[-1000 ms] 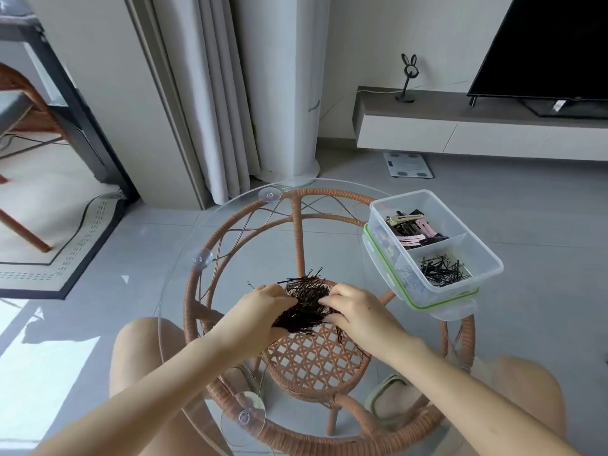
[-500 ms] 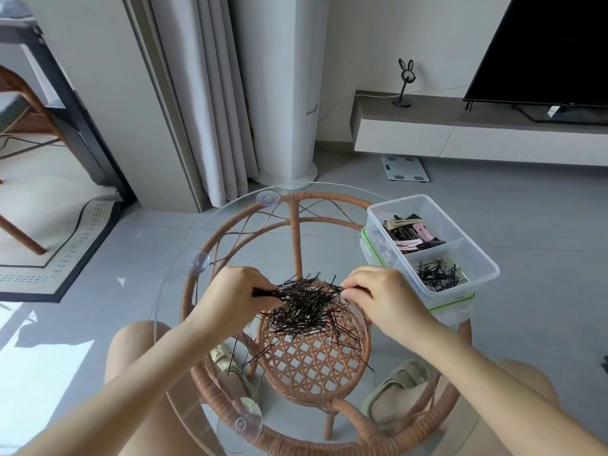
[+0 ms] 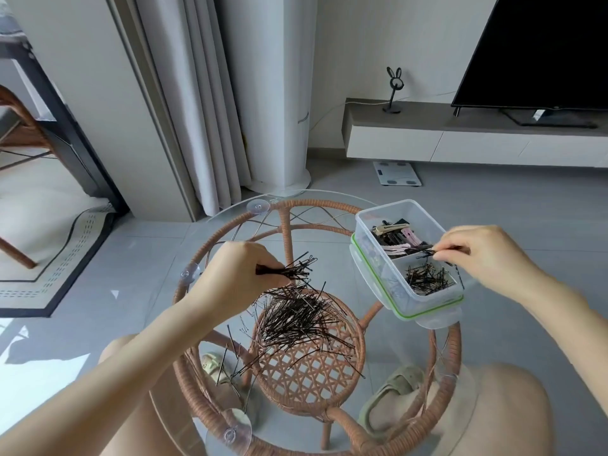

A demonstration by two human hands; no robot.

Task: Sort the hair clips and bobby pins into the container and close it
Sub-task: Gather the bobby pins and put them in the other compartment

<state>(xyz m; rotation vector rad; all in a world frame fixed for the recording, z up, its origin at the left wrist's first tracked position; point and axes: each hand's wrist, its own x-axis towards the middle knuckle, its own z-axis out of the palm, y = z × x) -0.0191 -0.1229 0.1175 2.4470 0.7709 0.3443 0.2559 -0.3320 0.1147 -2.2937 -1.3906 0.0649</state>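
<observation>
Loose bobby pins heaped nearest on the glass table, awaiting sorting. Left hand pinching a gathered bundle above the heap, likely next in line. Right hand beyond, fingertips closed on pins over the container: pins in near compartment, hair clips in far, lid underneath.

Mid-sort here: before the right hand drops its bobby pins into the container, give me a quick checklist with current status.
1. Right hand over the container: ok.
2. Pins it holds are above the near compartment with bobby pins, not the hair clips: ok, close to the divider.
3. Container open: ok.
4. Left hand secure on its bundle: ok.
5. Loose pile cleared from the glass table: not ok.
6. Lid free to lift: cannot tell, under the container.
</observation>
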